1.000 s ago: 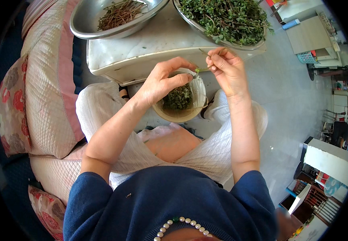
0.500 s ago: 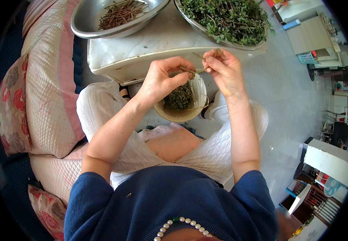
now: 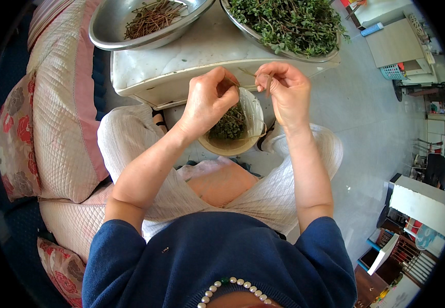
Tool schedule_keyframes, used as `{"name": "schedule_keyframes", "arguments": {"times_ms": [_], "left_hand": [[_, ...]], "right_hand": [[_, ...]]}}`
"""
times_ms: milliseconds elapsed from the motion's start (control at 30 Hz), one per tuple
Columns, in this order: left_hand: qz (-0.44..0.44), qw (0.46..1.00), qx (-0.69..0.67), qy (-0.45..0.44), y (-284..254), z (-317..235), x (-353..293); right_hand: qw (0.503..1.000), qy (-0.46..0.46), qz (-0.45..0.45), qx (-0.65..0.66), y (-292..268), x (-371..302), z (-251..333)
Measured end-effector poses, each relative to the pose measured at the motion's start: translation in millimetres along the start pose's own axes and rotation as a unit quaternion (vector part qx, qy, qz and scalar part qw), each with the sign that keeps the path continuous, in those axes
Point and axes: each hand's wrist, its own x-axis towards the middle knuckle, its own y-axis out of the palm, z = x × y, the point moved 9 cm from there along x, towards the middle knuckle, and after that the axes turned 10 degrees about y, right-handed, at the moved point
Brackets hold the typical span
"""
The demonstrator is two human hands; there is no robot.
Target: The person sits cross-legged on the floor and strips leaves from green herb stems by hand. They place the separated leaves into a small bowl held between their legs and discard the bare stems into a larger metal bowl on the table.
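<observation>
Over the bin, my left hand [image 3: 209, 97] is closed in a pinch, with a small dark bit of plant showing at its fingertips. My right hand [image 3: 286, 92] grips a plant stem [image 3: 269, 86], brownish and thin, between thumb and fingers. A pale, slender end of it points left toward the other hand; a gap separates the two hands. Beneath them stands a bin [image 3: 253, 115] with a light liner, partly filled with dark green leafy scraps [image 3: 228, 126]. Beyond, a steel basin [image 3: 104, 31] holds a pile of reddish-brown stems [image 3: 153, 20], and a second basin [image 3: 297, 55] is heaped with leafy greens [image 3: 289, 25].
Both basins rest on a pale marble-topped table [image 3: 196, 59]. A quilted pink sofa cover [image 3: 60, 118] and floral cushions [image 3: 17, 136] line the left side. On the right, beyond the grey tiled floor [image 3: 366, 133], are a white cabinet [image 3: 422, 205] and a blue basket [image 3: 391, 72].
My hands have drawn slightly apart. The left hand has turned its fingers inward, and the stem in my right hand now hangs more upright.
</observation>
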Motion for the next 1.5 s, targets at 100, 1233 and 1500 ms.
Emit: {"name": "schedule_keyframes", "arguments": {"times_ms": [100, 1233, 1500], "left_hand": [[-0.011, 1.0, 0.017, -0.008, -4.7, 5.3, 1.6], [0.074, 0.994, -0.011, -0.082, -2.4, 27.2, -3.4], [0.115, 0.98, 0.127, 0.096, -5.5, 32.2, 3.3]], "right_hand": [[0.998, -0.049, -0.023, 0.032, -6.3, -1.8, 6.0], [0.999, 0.028, -0.045, 0.01, -12.3, 3.4, -14.7], [0.994, 0.079, -0.012, -0.077, -14.3, 5.1, -2.8]]}}
